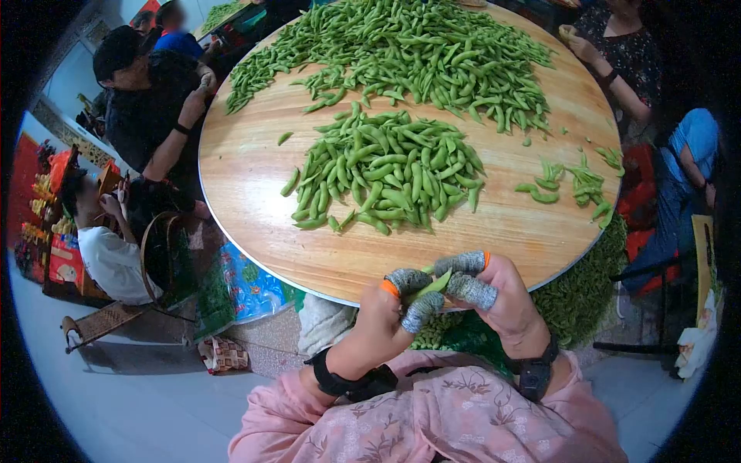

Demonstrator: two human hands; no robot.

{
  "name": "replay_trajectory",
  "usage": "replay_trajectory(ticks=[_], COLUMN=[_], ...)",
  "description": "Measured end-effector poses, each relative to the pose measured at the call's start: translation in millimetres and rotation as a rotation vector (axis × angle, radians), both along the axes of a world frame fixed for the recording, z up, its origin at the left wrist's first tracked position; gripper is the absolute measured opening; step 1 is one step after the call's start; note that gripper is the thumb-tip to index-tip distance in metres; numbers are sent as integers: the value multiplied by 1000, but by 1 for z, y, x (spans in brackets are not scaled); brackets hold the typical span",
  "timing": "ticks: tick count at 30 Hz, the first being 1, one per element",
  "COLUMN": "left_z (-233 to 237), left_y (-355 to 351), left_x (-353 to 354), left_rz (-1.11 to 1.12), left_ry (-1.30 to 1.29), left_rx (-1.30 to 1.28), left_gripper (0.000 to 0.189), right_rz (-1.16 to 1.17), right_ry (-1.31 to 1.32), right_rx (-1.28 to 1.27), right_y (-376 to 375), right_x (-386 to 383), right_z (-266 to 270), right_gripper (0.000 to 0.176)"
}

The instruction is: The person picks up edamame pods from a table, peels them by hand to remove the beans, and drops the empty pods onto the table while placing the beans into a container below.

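At the near edge of the round wooden table (255, 185), my left hand (384, 315) and my right hand (500, 297) meet in front of my body. Grey knitted covers with orange bands wrap the fingertips. Both hands pinch a green soybean pod (433, 287) from its two sides, fingers closed on it. Just beyond them lies a small heap of soybean pods (386, 166). Whatever sits under my fingertips is hidden.
A much larger pod heap (432, 54) covers the table's far side. Loose pods and scraps (583, 185) lie at right. Below the table edge is a green pile (579, 297). Other people sit around, including one in black (147, 108) and one in white (116, 262).
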State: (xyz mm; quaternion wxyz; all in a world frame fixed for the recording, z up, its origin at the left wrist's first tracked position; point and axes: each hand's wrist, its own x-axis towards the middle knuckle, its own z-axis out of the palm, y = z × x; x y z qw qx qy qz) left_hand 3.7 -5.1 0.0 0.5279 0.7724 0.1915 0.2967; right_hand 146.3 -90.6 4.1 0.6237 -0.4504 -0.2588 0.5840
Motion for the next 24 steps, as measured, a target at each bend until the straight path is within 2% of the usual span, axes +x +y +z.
replay_trajectory(ticks=[4, 6, 7, 8, 10, 13, 17, 19, 22, 24], left_z=[0, -2, -5, -3, 0, 9, 13, 14, 14, 9], left_y=[3, 8, 7, 10, 19, 13, 13, 12, 12, 11], left_x=[-1, -4, -2, -2, -2, -4, -1, 0, 5, 7], left_rz=[-13, -90, -72, -72, -79, -26, -29, -94, -141, -127], left_ry=[-5, 83, -3, -3, 74, 201, 180, 142, 193, 155], left_rx=[50, -438, -624, -623, 159, 66, -45, -234, -221, -254], left_gripper=[14, 14, 15, 15, 15, 15, 18, 21, 22, 22], right_rz=[23, -12, -13, -17, -21, -32, -25, -8, -41, -15], right_ry=[-64, -288, -288, -284, -279, -291, -474, -527, -598, -768], right_rx=[27, 115, 115, 105, 95, 53, 80, 82, 98, 133], right_y=[0, -1, -2, -2, -2, -2, -2, -1, 0, 0], right_x=[1, 1, 1, 2, 2, 0, -5, -7, -7, -6], right_z=[1, 1, 2, 2, 2, 3, 12, 16, 15, 10], right_gripper=[17, 14, 14, 14, 13, 12, 10, 10, 10, 9])
